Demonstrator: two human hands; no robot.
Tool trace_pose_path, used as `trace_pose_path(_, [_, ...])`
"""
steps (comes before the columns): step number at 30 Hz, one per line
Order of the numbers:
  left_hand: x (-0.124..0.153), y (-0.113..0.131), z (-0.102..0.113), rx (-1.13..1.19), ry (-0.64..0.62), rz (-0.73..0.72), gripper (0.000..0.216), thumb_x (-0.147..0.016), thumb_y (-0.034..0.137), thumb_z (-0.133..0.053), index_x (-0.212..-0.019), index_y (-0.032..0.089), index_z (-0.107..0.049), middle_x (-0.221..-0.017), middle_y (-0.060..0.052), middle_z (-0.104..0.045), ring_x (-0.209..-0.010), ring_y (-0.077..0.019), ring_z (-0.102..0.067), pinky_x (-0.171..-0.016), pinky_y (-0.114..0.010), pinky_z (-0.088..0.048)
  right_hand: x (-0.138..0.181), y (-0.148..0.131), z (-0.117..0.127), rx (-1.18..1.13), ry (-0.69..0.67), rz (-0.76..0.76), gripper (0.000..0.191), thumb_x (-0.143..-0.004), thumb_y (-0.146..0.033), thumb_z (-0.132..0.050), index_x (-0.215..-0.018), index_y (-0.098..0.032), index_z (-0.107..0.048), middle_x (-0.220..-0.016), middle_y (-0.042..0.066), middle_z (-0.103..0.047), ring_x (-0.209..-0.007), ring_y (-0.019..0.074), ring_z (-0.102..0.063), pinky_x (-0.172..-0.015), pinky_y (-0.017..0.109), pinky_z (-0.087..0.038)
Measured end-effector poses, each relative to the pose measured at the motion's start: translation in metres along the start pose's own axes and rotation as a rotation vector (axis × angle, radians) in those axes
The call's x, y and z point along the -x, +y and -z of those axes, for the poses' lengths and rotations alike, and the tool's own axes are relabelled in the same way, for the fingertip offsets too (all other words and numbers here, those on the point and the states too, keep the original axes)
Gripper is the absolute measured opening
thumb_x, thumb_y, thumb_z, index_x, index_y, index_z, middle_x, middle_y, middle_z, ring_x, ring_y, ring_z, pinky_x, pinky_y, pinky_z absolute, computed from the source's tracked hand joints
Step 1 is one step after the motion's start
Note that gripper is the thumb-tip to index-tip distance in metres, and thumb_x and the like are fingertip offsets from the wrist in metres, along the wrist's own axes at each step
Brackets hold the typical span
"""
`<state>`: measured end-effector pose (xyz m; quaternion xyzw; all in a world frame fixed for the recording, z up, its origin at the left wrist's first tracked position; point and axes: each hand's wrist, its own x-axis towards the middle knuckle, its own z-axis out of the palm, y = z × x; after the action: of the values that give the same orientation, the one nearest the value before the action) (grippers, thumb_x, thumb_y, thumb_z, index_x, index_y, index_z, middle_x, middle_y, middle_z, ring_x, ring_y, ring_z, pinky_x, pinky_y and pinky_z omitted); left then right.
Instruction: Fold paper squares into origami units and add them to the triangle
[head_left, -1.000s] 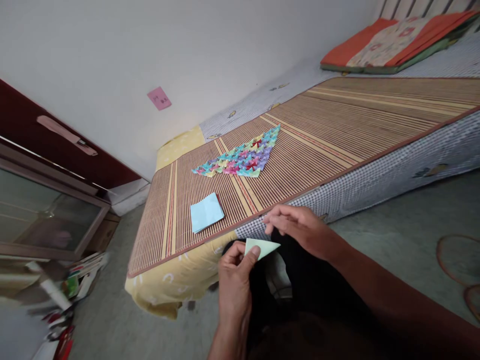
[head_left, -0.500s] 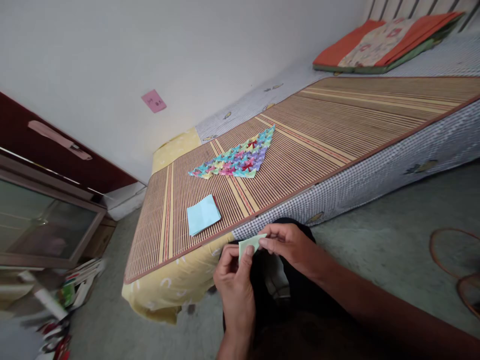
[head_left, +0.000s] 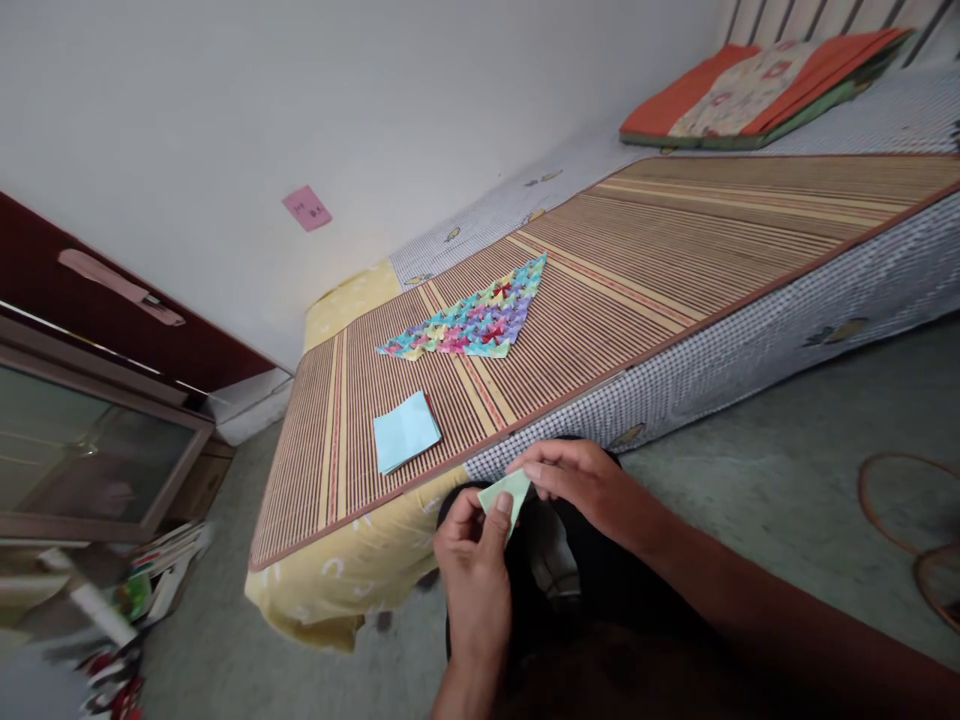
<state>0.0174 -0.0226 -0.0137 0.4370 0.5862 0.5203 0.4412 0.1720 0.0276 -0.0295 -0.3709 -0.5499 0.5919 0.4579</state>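
both hands (head_left: 480, 560) have shifted on one green paper (head_left: 504, 495); one blue stack (head_left: 406, 431).

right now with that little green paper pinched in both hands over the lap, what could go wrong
1. The green paper is held in mid-air by left hand and right hand, with no surface under it, so a fold may crease crooked.
2. If either grip slips, it could drop between the knees onto the floor.
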Motion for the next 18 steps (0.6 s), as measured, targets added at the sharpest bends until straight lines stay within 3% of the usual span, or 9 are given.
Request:
trace_pose_path(5, [-0.006, -0.006, 0.002, 0.183, -0.122, 0.122, 0.030, -0.084, 0.042, -0.075, -0.071, 0.016, -0.065, -0.067, 0.001, -0.057, -0.065, -0.0127, -0.047, -0.064, -0.024, -0.040, -0.003, 0.001, 0.008, 0.080, -0.008, 0.048, 0.029, -0.092, -0.037, -0.057, -0.083, -0.015, -0.073, -0.066, 0.000, -0.059, -0.065, 0.0152, -0.055, -0.063, 0.028, -0.041])
trace_pose_path(7, [-0.009, -0.005, 0.004, 0.124, -0.172, 0.121, 0.035, -0.085, 0.045, -0.074, -0.069, 0.016, -0.063, -0.062, 0.002, -0.051, -0.060, -0.0115, -0.041, -0.058, -0.024, -0.035, -0.005, -0.003, 0.012, 0.111, -0.073, 0.043, 0.027, -0.091, -0.037, -0.059, -0.087, -0.015, -0.075, -0.068, 0.000, -0.061, -0.066, 0.0150, -0.056, -0.062, 0.027, -0.042])
trace_pose_path(10, [-0.012, -0.001, 0.006, -0.086, -0.223, 0.007, 0.039, -0.085, 0.045, -0.073, -0.064, 0.017, -0.059, -0.060, 0.004, -0.041, -0.059, -0.0108, -0.032, -0.054, -0.024, -0.027, -0.005, -0.010, 0.010, 0.170, -0.144, 0.043, 0.017, -0.085, -0.032, -0.069, -0.083, -0.016, -0.075, -0.069, -0.001, -0.061, -0.064, 0.0134, -0.053, -0.059, 0.025, -0.040])
trace_pose_path(15, [-0.012, 0.002, 0.005, -0.211, -0.223, -0.050, 0.038, -0.086, 0.043, -0.070, -0.062, 0.018, -0.055, -0.060, 0.004, -0.039, -0.060, -0.0119, -0.030, -0.055, -0.026, -0.026, -0.002, -0.011, -0.005, 0.195, -0.072, 0.095, 0.015, -0.084, -0.022, -0.063, -0.070, -0.017, -0.062, -0.062, -0.003, -0.055, -0.060, 0.0120, -0.048, -0.056, 0.024, -0.037])
trace_pose_path(18, [-0.010, 0.001, 0.005, -0.165, -0.206, -0.008, 0.031, -0.080, 0.039, -0.076, -0.065, 0.017, -0.060, -0.062, 0.003, -0.048, -0.061, -0.0121, -0.037, -0.058, -0.025, -0.030, 0.000, -0.006, -0.011, 0.178, -0.010, 0.118, 0.017, -0.088, -0.025, -0.059, -0.073, -0.018, -0.059, -0.065, -0.003, -0.054, -0.060, 0.0124, -0.048, -0.056, 0.025, -0.038])
